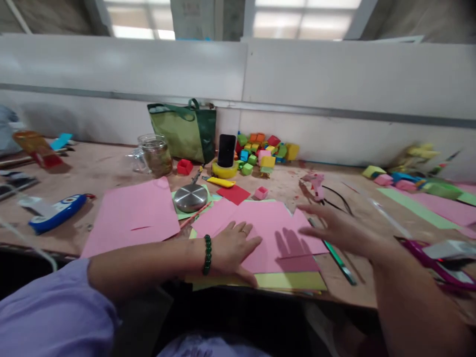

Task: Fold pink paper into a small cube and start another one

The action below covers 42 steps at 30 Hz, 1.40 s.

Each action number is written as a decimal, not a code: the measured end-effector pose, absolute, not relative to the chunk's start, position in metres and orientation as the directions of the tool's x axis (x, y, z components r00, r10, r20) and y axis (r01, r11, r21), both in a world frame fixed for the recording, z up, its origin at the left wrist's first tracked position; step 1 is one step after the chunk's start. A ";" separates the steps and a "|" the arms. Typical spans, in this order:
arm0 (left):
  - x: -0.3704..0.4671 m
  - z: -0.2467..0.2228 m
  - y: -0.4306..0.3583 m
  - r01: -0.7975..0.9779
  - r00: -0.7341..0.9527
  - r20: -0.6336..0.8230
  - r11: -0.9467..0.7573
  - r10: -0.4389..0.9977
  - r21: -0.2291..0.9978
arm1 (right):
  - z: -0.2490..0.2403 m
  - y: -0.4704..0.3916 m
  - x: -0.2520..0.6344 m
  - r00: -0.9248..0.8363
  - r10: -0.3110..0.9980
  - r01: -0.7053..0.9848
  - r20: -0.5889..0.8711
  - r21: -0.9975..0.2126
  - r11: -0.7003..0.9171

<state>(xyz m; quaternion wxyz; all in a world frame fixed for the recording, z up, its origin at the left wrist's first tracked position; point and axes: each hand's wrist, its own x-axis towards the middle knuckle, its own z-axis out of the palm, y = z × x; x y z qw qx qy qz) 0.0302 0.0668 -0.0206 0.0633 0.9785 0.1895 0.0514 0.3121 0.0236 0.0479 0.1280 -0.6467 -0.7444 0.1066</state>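
Observation:
My left hand (232, 248) lies flat with spread fingers on a stack of pink paper (266, 223) at the table's front edge. Yellow paper (293, 281) sticks out beneath the pink sheets. Over the stack's right side hovers my right hand (334, 230), slightly blurred, fingers apart and holding nothing; its shadow falls on the pink paper. A green pencil-like stick (340, 263) lies just below that hand. Left of the stack is another pink sheet (137, 213) with a slit in it. Between them a round metal lid-like disc (191, 198) rests on green paper.
Behind the papers are a yellow utility knife (221, 182), a red paper square (233, 194), and a phone (226, 150) by a yellow tape roll (224, 170). Several paper cubes (256, 148), a glass jar (156, 156) and a green bag (182, 131) stand farther back. A pink glue gun (317, 187) lies right.

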 end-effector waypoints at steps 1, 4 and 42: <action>0.032 -0.026 0.066 0.362 0.924 0.080 -0.922 0.375 0.138 | 0.039 0.012 0.311 -0.125 0.992 0.956 -0.007 -0.268 0.119; 0.034 -0.035 0.065 0.374 0.916 0.100 -0.918 0.388 0.133 | 0.011 -0.014 0.304 -0.103 0.991 0.985 -0.088 -0.150 0.089; 0.027 -0.022 0.092 0.356 0.884 0.149 -0.845 0.443 0.399 | 0.008 0.104 0.312 -0.281 0.931 0.935 -0.232 -0.283 0.212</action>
